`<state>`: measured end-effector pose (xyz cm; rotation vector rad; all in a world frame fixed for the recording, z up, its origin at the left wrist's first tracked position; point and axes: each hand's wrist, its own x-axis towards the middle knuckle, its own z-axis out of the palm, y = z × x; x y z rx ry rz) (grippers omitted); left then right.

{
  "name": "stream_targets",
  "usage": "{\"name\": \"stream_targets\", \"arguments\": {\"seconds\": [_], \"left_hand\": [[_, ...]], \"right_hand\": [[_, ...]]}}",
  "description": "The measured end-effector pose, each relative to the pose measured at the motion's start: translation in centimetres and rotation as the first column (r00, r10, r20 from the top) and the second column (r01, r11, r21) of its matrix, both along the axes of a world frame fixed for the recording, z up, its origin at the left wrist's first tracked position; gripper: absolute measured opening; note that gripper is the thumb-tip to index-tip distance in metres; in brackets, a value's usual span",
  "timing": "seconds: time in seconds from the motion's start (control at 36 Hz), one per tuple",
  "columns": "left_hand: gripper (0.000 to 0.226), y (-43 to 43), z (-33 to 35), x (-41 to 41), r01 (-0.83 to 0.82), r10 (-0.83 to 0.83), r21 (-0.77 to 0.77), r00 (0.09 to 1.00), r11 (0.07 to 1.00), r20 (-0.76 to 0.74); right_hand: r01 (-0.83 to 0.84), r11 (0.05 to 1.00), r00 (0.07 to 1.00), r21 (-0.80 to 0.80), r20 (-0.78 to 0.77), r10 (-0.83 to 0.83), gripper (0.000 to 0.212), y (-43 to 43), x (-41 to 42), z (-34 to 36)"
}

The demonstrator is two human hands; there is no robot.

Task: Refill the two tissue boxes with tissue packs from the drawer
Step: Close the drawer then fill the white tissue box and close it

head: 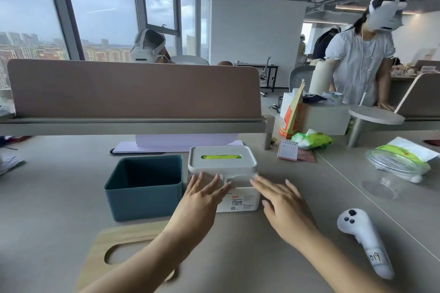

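Observation:
A white tissue box (240,195) stands mid-desk with its grey lid (222,162) on; green tissue wrap shows through the lid's slot. To its left stands a teal tissue box (145,188), open and empty inside. Its wooden lid (114,242) with an oval slot lies flat on the desk in front of it. My left hand (202,195) and my right hand (278,200) hover with spread fingers just in front of the white box, one at each side, holding nothing. A green tissue pack (312,139) lies behind to the right.
A white controller (364,238) lies at the right near my right arm. A small desk calendar (288,150), an orange bag (291,116) and a clear jar with a green pack (400,162) sit further right. A brown partition (133,88) closes the desk's back. A person stands at the far right.

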<state>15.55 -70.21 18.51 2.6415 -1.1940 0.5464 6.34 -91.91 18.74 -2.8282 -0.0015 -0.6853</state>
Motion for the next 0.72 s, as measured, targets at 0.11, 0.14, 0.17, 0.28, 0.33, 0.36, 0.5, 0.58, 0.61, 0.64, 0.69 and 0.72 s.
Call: {"name": "stream_targets", "arguments": {"seconds": [0.11, 0.14, 0.17, 0.28, 0.33, 0.36, 0.5, 0.58, 0.61, 0.64, 0.69, 0.72], "left_hand": [[0.068, -0.1, 0.3, -0.4, -0.031, 0.029, -0.042, 0.998, 0.999, -0.055], [0.068, -0.1, 0.5, -0.5, -0.039, 0.036, -0.056, 0.998, 0.998, -0.061], [0.067, -0.2, 0.7, -0.7, -0.046, 0.042, -0.068, 0.997, 0.997, -0.062], [0.064, -0.7, 1.4, -1.2, -0.08, 0.075, -0.114, 0.996, 0.99, -0.047], [0.061, -1.1, 1.9, -1.6, -0.104, 0.097, -0.126, 0.994, 0.987, -0.055], [0.061, -1.4, 2.1, -1.7, -0.114, 0.107, -0.125, 0.992, 0.986, -0.06], [0.059, -1.7, 2.6, -2.0, -0.142, 0.13, -0.132, 0.986, 0.981, -0.101], [0.057, -1.7, 2.9, -2.4, -0.15, 0.136, -0.118, 0.983, 0.982, -0.12], [0.057, -1.6, 3.1, -2.5, -0.153, 0.139, -0.108, 0.982, 0.982, -0.124], [0.056, -1.6, 3.2, -2.7, -0.153, 0.14, -0.1, 0.982, 0.983, -0.127], [0.055, -1.6, 3.6, -3.0, -0.152, 0.142, -0.075, 0.982, 0.986, -0.127], [0.053, -1.5, 3.9, -3.1, -0.147, 0.137, -0.071, 0.983, 0.987, -0.125]], "right_hand": [[0.032, 0.997, 0.998, -0.075, 0.049, -0.028, 0.054, -0.2, 0.1, 0.2], [0.04, 0.994, 0.997, -0.097, 0.076, -0.033, 0.052, -0.2, 0.2, 0.3], [0.047, 0.992, 0.994, -0.114, 0.108, -0.035, 0.05, -0.3, 0.3, 0.4], [0.083, 0.986, 0.981, -0.148, 0.184, -0.055, 0.047, -0.7, 0.8, 0.3], [0.1, 0.984, 0.978, -0.148, 0.199, -0.069, 0.043, -0.9, 1.1, 0.2], [0.108, 0.984, 0.975, -0.14, 0.206, -0.077, 0.039, -0.9, 1.2, 0.3], [0.158, 0.984, 0.964, -0.079, 0.226, -0.137, 0.025, -0.4, 1.9, 0.8], [0.177, 0.98, 0.966, -0.086, 0.207, -0.156, 0.024, -0.5, 2.0, 1.0], [0.182, 0.979, 0.968, -0.09, 0.19, -0.162, 0.023, -0.5, 2.0, 1.1], [0.187, 0.978, 0.972, -0.091, 0.164, -0.17, 0.022, -0.5, 1.9, 1.4], [0.199, 0.975, 0.978, -0.1, 0.079, -0.191, 0.02, 0.0, 1.7, 2.3], [0.197, 0.975, 0.98, -0.104, 0.024, -0.196, 0.021, 0.1, 1.6, 2.7]]}}
